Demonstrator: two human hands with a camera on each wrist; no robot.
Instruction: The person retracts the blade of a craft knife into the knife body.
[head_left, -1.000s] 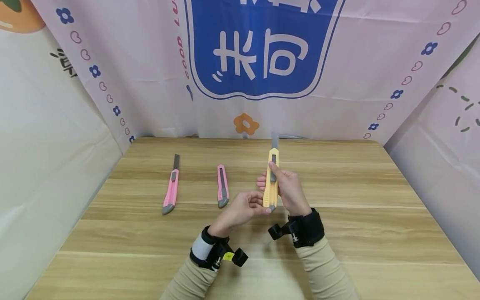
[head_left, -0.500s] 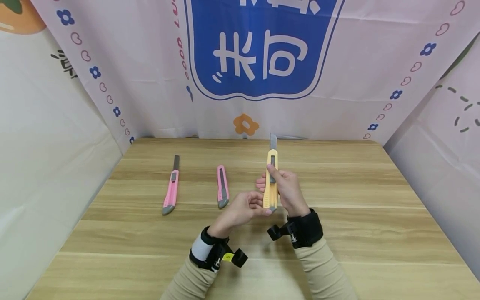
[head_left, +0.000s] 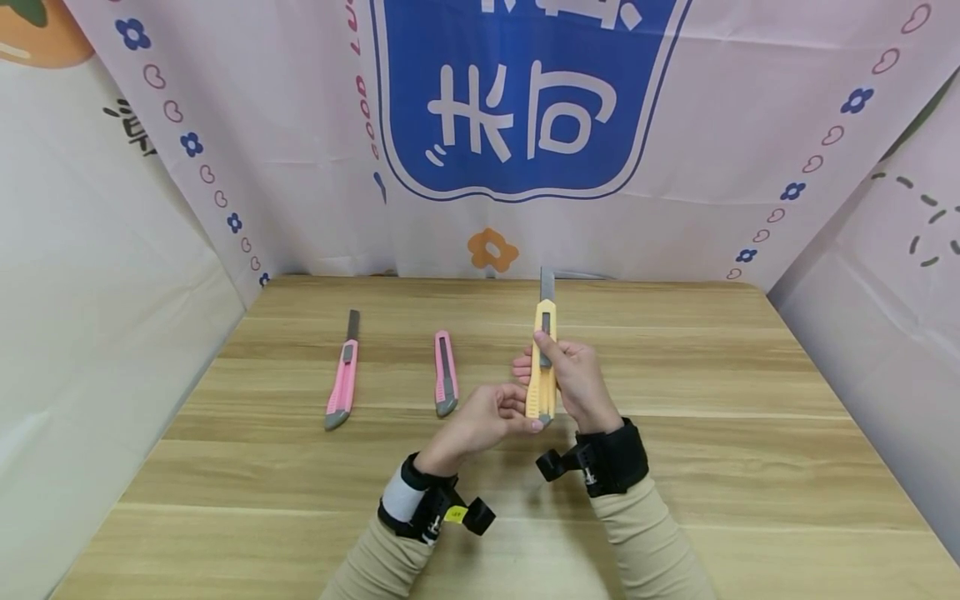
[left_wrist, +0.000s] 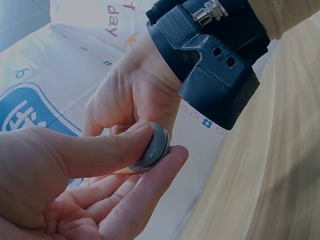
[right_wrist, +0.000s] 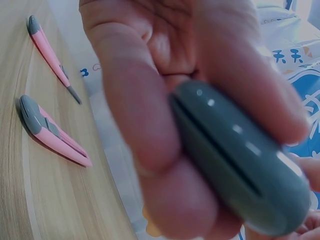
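In the head view, a yellow utility knife [head_left: 546, 392] points away from me over the table, with its grey blade [head_left: 547, 285] extended. My right hand [head_left: 581, 383] grips the body, its thumb over the grey slider. At the near end, my left hand [head_left: 483, 417] pinches the grey end cap [left_wrist: 154, 150] between thumb and finger, as the left wrist view confirms. Left of the hands lie two pink utility knives. The farther-left pink knife [head_left: 342, 383] has its blade out; no blade sticks out of the nearer pink knife [head_left: 446, 371].
The wooden table [head_left: 262, 483] reaches back to a printed cloth backdrop [head_left: 322, 217] with a blue emblem. Cloth also hangs along the left and right sides. Each wrist carries a black strap with a small camera mount.
The yellow utility knife has shifted very slightly left since the earliest frame. Both hands keep their hold, and the pink knives lie where they were.
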